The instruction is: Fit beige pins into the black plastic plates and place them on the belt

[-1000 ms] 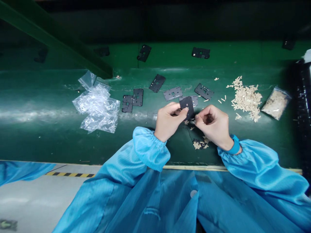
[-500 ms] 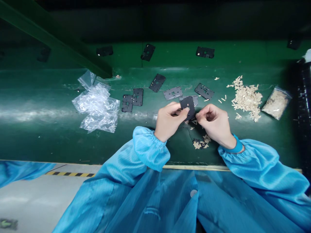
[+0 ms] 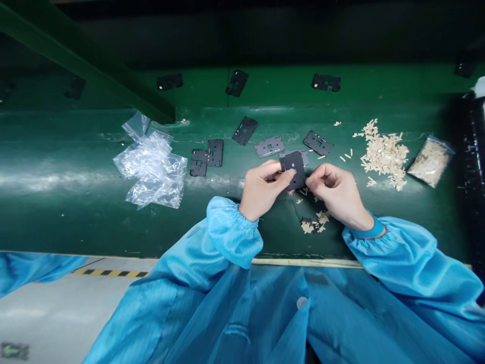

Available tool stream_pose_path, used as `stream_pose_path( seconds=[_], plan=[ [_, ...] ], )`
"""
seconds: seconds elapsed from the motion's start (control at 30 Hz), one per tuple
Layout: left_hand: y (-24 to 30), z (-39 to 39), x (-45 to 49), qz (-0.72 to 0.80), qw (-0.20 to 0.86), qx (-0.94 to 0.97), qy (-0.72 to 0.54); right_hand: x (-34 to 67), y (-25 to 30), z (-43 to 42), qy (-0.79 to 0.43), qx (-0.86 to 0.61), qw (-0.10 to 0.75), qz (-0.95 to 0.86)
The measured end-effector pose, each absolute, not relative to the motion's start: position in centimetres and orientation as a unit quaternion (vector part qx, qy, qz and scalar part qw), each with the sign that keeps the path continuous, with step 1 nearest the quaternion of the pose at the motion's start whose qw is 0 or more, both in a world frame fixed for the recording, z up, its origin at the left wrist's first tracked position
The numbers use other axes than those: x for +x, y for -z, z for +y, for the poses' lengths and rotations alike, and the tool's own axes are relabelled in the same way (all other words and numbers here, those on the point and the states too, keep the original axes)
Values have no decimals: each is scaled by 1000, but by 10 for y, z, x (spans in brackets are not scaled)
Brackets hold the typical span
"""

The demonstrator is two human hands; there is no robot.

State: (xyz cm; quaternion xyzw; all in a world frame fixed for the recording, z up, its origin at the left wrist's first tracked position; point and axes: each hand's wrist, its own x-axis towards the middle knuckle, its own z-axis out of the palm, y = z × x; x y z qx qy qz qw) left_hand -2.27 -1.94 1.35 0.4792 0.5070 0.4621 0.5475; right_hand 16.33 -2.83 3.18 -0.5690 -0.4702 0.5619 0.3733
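My left hand [image 3: 261,189] grips a thin black plastic plate [image 3: 297,174] with small cut-outs, thumb on its face. Beside the plate's lower right edge is my right hand [image 3: 337,194], its thumb and fingertips pinched together; whatever lies between them is too small to make out. Just beyond the held plate, a grey plate [image 3: 305,157] is partly covered. Similar plates lie further off: a grey one [image 3: 270,146], a black one [image 3: 245,130] and another black one [image 3: 318,143]. Small beige strips and dark bits [image 3: 315,222] are scattered below my hands.
Clear plastic bags [image 3: 151,169] are heaped left, near two dark plates [image 3: 215,152]. At right are a pile of beige strips [image 3: 386,156] and a filled zip bag [image 3: 432,161]. Black parts [image 3: 237,83] lie along the far green strip. A green post [image 3: 113,76] slants in from upper left.
The black parts on the far strip have shifted right, while things on the near table stay put. My hands keep nearly the same position, with the right hand still close to the plate's edge.
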Motion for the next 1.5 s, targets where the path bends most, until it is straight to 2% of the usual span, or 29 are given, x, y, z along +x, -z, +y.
stream_pose_path(
  seconds=[0.3,0.5,0.83,1.03,1.23,1.37,1.5],
  plan=[
    [-18,-17,-24,433,682,363,-465,174,-30,-31,-708,-461,353,-402],
    [-19,-18,-25,434,710,324,-450,173,-29,-30,-781,-374,344,-363],
    [-25,-24,-15,411,747,276,-444,159,-31,-36,-825,-307,375,-289],
    [-29,-28,-10,388,763,204,-474,151,-22,-43,-758,-303,449,-363],
    [-34,-32,-5,395,758,185,-485,148,-12,-50,-577,-369,498,-531],
    [-31,-31,-5,419,733,187,-503,155,-14,-45,-502,-415,477,-590],
    [-27,-29,-8,467,668,254,-521,168,-20,-34,-571,-410,406,-584]
  ],
)
